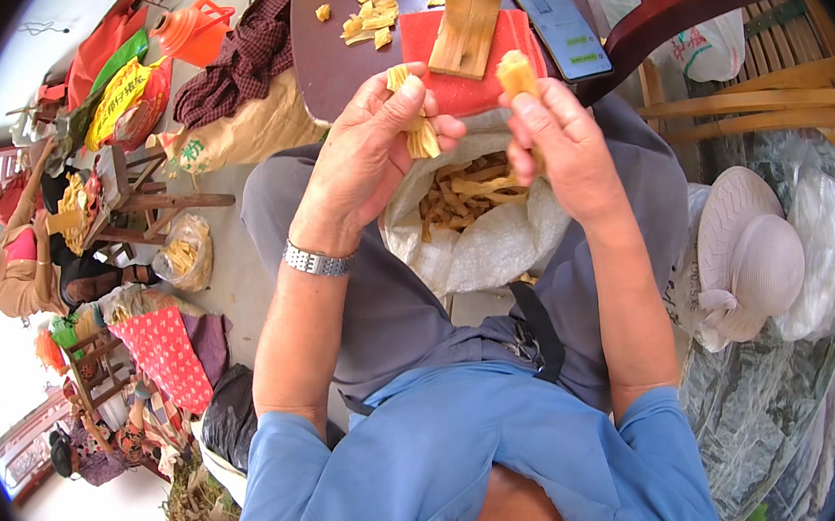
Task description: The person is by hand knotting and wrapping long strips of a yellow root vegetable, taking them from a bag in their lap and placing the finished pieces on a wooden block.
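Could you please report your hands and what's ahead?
Left hand: holding yellow strip. Right hand: holding yellowish piece. Ahead: wooden block, partly over red cloth.

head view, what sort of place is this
Probably a shared, informal workspace: an open white sack of yellowish pieces, a wooden block on red cloth, and a co-worker at left beside a similar pile.
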Demonstrator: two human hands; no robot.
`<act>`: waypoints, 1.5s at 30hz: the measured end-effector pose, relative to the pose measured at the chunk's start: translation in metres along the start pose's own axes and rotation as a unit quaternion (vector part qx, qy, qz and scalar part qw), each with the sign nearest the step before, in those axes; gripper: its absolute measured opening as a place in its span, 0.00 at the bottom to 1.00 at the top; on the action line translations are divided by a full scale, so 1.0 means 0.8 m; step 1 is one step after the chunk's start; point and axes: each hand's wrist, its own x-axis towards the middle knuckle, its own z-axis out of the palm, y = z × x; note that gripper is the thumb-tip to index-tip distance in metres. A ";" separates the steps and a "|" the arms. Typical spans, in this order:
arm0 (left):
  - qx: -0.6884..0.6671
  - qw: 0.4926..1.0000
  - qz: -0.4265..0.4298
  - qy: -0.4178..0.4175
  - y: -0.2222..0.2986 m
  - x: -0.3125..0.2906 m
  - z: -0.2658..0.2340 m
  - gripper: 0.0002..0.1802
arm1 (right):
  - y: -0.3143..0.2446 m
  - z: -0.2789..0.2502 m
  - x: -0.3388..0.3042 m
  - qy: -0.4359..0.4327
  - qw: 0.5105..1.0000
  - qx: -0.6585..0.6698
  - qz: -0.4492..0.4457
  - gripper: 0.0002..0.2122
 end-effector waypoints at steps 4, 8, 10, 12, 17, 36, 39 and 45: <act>-0.133 0.991 0.003 -0.026 -0.007 -0.032 0.015 0.20 | -0.029 0.000 -0.038 0.050 0.994 0.040 -0.084 0.07; -0.133 0.989 0.059 0.009 -0.021 -0.058 0.037 0.18 | -0.048 0.002 -0.074 0.018 0.993 -0.101 -0.052 0.09; -0.091 0.991 0.095 0.026 -0.028 -0.069 0.053 0.17 | -0.037 0.026 -0.088 0.002 0.983 -0.181 -0.006 0.14; -0.044 0.993 0.109 0.023 -0.035 -0.075 0.063 0.18 | -0.010 0.041 -0.097 -0.046 0.980 -0.191 -0.011 0.14; -0.010 0.995 0.100 0.007 -0.044 -0.106 0.081 0.24 | 0.035 0.066 -0.109 -0.056 0.996 -0.058 -0.033 0.12; 0.029 0.999 0.044 0.014 -0.060 -0.147 0.070 0.25 | 0.054 0.060 -0.130 -0.144 0.961 0.187 0.141 0.15; 0.029 0.999 0.034 -0.014 -0.056 -0.152 0.057 0.26 | 0.055 0.055 -0.131 -0.176 0.933 0.265 0.167 0.14; 0.105 0.992 0.069 -0.023 -0.059 -0.156 0.052 0.20 | 0.056 0.057 -0.133 -0.206 0.915 0.297 0.178 0.15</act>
